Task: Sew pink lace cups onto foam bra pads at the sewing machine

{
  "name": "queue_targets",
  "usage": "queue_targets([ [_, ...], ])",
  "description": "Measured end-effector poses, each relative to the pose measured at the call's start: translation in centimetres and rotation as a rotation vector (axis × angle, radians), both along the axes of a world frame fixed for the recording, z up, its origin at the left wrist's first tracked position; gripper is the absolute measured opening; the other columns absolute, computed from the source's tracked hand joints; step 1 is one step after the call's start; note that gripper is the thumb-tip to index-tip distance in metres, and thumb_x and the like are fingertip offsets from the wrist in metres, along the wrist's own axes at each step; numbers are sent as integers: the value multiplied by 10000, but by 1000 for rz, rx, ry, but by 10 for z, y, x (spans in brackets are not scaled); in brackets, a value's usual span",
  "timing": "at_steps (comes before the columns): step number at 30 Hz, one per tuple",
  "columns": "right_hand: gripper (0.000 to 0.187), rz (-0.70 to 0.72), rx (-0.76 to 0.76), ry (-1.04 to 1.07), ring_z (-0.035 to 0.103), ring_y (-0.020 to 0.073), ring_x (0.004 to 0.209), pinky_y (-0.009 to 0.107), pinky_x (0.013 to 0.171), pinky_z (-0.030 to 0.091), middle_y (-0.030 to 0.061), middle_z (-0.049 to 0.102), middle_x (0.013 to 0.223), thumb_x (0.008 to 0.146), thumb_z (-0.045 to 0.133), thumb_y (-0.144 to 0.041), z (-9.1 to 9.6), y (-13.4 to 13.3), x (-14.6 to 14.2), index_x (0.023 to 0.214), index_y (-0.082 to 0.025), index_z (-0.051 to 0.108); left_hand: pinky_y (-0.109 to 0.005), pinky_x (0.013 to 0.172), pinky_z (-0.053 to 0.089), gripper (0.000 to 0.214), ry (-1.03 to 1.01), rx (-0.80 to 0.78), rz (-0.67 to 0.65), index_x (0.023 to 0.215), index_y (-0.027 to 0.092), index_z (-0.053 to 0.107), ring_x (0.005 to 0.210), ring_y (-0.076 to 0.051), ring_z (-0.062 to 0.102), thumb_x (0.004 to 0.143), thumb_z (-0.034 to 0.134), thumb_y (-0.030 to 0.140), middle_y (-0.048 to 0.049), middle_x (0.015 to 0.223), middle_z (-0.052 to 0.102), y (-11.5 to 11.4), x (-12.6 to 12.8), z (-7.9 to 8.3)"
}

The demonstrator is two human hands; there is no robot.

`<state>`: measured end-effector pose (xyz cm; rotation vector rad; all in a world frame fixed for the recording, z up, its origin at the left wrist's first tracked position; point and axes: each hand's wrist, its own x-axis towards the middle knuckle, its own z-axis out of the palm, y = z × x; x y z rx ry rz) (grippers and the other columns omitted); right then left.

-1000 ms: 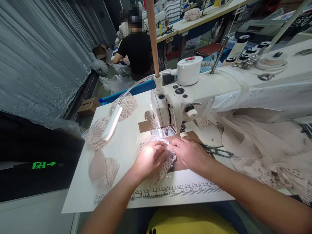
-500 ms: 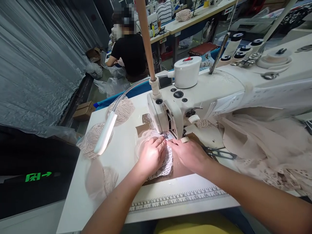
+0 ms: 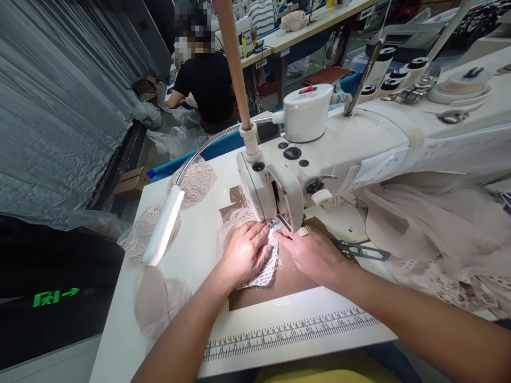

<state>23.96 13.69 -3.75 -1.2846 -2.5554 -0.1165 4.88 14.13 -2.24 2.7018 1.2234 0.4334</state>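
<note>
My left hand [image 3: 245, 252] lies flat, fingers together, pressing a white lace piece [image 3: 264, 268] onto the table just in front of the needle of the cream sewing machine [image 3: 303, 159]. My right hand [image 3: 309, 252] presses the same lace from the right, its fingertips at the presser foot. The lace runs under the foot and out behind it. Both hands hold the fabric down on a brown patch [image 3: 287, 282] of the table.
Several lace cups [image 3: 149, 229] lie at the table's left beside a gooseneck lamp [image 3: 162, 226]. A heap of beige fabric [image 3: 431, 239] fills the right side. Scissors [image 3: 361, 250] lie right of my hand. A ruler strip [image 3: 291, 332] lines the front edge. A person in black sits at the back.
Both hands have slid forward with the lace, toward and under the presser foot. More of the brown patch now shows in front of them.
</note>
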Motion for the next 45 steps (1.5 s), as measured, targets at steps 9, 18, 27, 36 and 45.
queue_targets([
  [9,409,21,-1,37,489,181,667,296,599,322,56,640,771,743,457,23,-3,1,2,1013,-179,688,-411,872,467,289,-11,37,19,1019,134,643,975,-243,565,925,389,236,-134,1035,651,10,-5,-9],
  [18,357,40,29,91,459,149,598,291,539,290,32,612,762,811,453,-30,-7,-1,3,1036,-166,693,-490,1054,329,481,60,-29,164,1308,135,488,1268,-326,413,911,425,400,-144,1342,515,2,-7,-13],
  [27,385,85,96,131,609,197,705,331,678,440,76,681,932,866,362,-108,-19,-1,7,1066,-168,685,-548,1085,240,616,144,-124,474,1370,125,402,1363,-389,259,893,380,514,-167,1465,360,-18,-8,-4],
  [36,424,153,28,191,653,286,826,432,744,495,121,668,969,886,266,-199,-31,6,11,1042,-187,660,-501,1110,267,478,36,88,1031,1309,97,429,1348,-314,326,924,346,369,-186,1404,426,-119,-122,13],
  [45,267,168,-262,401,597,336,1046,464,862,460,92,658,1133,905,416,-280,2,-8,13,1052,-287,638,-372,794,494,202,-131,180,1230,943,183,495,962,-236,615,933,330,298,-126,1082,620,-194,-181,-7],
])
